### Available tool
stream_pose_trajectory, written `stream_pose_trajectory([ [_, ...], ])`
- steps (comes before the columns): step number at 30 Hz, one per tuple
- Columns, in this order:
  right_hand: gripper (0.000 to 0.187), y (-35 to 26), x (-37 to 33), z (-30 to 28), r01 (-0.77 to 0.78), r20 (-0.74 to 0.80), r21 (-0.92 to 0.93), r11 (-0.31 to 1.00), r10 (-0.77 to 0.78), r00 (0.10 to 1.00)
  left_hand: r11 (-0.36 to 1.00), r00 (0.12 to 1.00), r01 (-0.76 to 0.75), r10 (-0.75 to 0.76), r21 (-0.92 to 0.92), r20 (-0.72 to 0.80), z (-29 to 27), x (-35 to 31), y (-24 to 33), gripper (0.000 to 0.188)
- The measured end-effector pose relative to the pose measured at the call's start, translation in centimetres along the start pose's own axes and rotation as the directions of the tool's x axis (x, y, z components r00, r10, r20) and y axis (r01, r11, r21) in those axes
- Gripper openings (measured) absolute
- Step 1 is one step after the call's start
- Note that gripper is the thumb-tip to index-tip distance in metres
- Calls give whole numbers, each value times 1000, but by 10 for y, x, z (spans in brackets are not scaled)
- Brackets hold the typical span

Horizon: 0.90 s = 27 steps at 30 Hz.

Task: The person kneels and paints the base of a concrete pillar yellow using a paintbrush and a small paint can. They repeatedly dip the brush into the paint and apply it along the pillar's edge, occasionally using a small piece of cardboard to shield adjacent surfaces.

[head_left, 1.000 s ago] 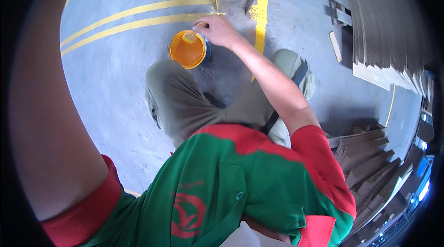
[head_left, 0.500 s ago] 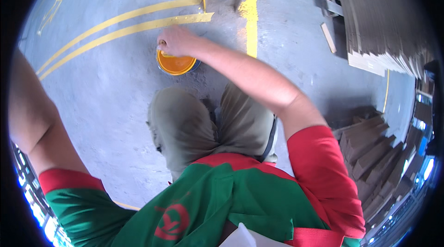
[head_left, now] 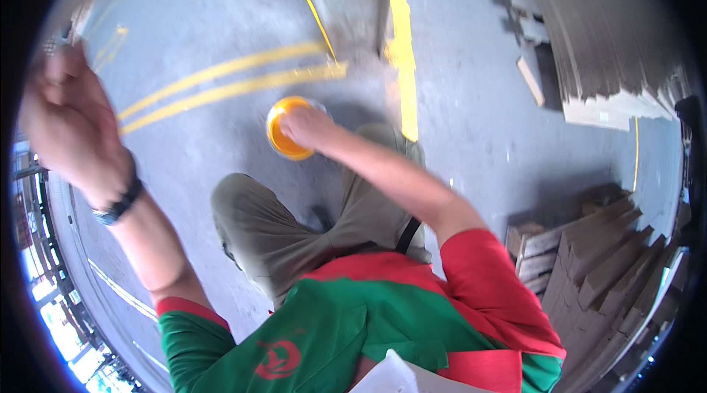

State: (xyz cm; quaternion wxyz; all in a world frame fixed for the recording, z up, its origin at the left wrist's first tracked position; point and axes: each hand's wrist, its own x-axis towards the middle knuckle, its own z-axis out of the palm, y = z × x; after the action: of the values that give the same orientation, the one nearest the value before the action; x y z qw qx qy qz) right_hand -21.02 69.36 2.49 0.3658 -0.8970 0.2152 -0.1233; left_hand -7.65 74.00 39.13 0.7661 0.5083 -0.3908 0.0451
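Observation:
A round bucket of orange-yellow paint (head_left: 297,156) stands on the grey floor ahead of my knees. Over its mouth is my right hand (head_left: 309,128), fingers bent closed and their tips inside the rim. What they hold, if anything, is hidden. My left hand (head_left: 77,121) is raised near the left edge of the picture, away from the bucket. A black wristband (head_left: 119,200) circles that wrist. Motion smears the left fingers, so their pose does not show clearly.
Yellow lines (head_left: 236,91) are painted across the floor. A grey upright panel with a yellow edge (head_left: 346,3) stands beyond the bucket. Stacked flat sheets (head_left: 600,32) rise at the far right. Brown boards or cartons (head_left: 600,253) lie at the near right.
My left hand has come into view at the left, its forearm swung inward. My right hand has moved from the bucket's far rim down into its mouth. The view has shifted.

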Motion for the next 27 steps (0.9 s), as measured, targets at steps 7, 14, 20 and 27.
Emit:
stream_pose_trajectory([
  [7,24,-17,-24,25,-189,-113,96,977,199,973,911,986,99,-34,-401,165,-22,-43,12,14],
  [14,27,-7,1,31,-194,-73,46,980,197,978,837,990,96,-24,-538,138,-19,20,18,17],
  [20,30,-1,31,21,-325,-102,37,945,327,939,758,976,158,-21,-633,218,-16,83,-15,16],
  [27,33,10,29,8,-410,-49,-4,912,410,911,545,910,395,-125,-739,395,-7,108,-43,16],
])
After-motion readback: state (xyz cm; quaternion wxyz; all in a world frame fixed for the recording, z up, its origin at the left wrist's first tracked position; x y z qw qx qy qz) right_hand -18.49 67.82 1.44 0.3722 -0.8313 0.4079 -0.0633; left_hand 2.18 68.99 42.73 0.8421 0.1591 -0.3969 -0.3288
